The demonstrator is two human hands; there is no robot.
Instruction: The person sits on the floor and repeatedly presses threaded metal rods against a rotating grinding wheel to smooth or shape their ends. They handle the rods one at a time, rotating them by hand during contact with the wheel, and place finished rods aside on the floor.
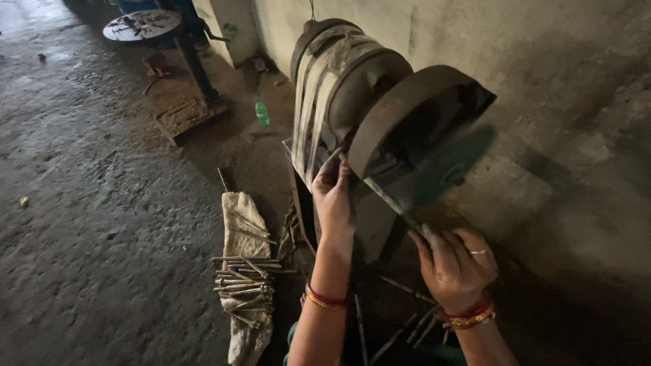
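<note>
While the right hand [453, 268] closes its fingers on the thin metal rod [386, 196] below the grinder [400, 129], the left hand [332, 196] pinches its upper end against the wheel guard. Judged stiff, light and slick; grip both ends firmly.

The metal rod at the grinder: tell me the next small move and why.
Probably ease the rod a little further up under the wheel guard. The right hand grips its lower end, the left hand steadies its upper end at the machine, so its tip seems barely at the wheel.

Dull metal rod [386, 198], rough cloth [245, 271], matt concrete floor [88, 224]
</note>
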